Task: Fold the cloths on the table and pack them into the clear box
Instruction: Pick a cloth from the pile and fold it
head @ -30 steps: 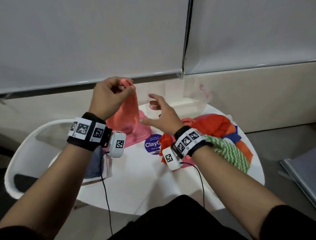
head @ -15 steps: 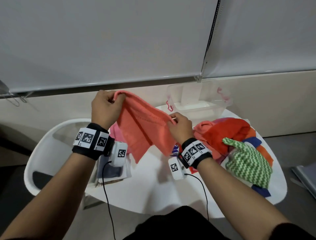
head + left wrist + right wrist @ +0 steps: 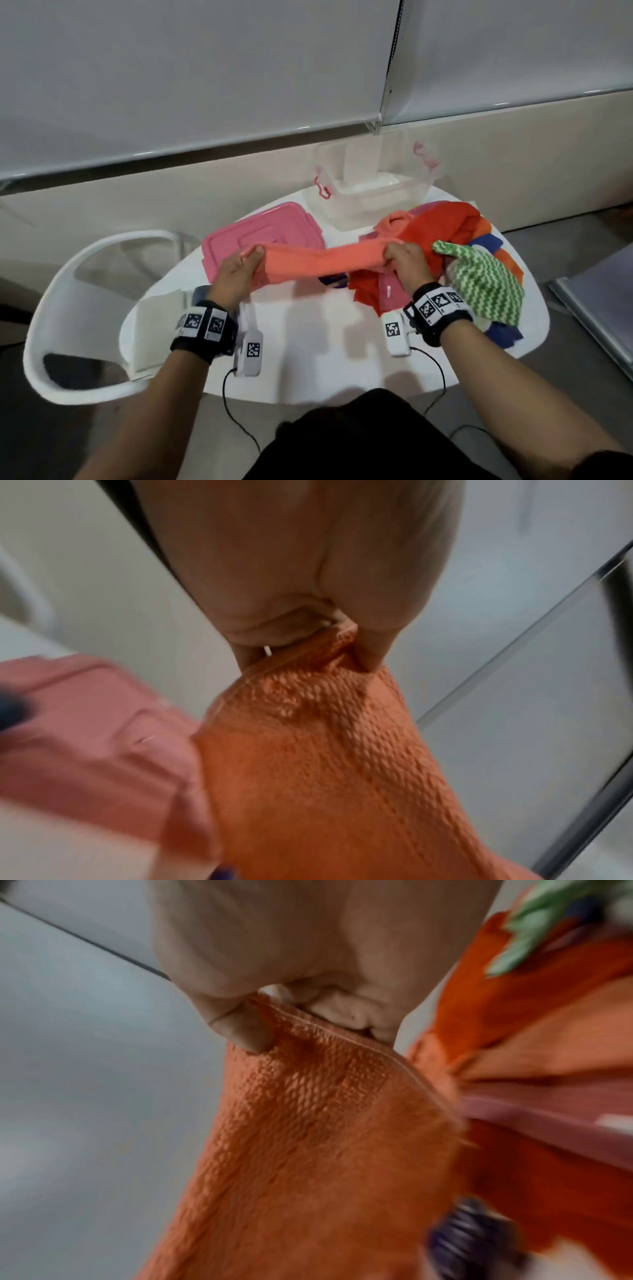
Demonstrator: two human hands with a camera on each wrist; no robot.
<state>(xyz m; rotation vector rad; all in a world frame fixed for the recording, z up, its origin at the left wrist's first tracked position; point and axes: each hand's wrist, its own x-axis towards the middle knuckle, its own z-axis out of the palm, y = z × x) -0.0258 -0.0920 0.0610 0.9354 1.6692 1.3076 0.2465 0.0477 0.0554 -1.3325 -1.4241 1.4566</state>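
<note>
A coral cloth (image 3: 318, 262) is held stretched above the middle of the white desk (image 3: 308, 342), its long axis running from the desk's left side to its right, level with the near edge. Its left end is pinched between thumb and curled fingers of the left hand (image 3: 239, 270), and the right end is gripped the same way by the right hand (image 3: 406, 262); in both wrist views the hemmed corner is seen caught under the thumb, with the textured weave hanging below. The clear box (image 3: 373, 192), with pink latches, stands open at the far edge. Its pink lid (image 3: 246, 236) lies flat at the far left, partly covered by the held cloth. A heap of unfolded cloths (image 3: 455, 226) is piled at the right edge, with a green zigzag cloth (image 3: 483, 281) on top, just beside the right hand. A purple-labelled item under the cloth is mostly hidden and cannot be identified. A white chair (image 3: 85, 308) stands off the left edge.
</note>
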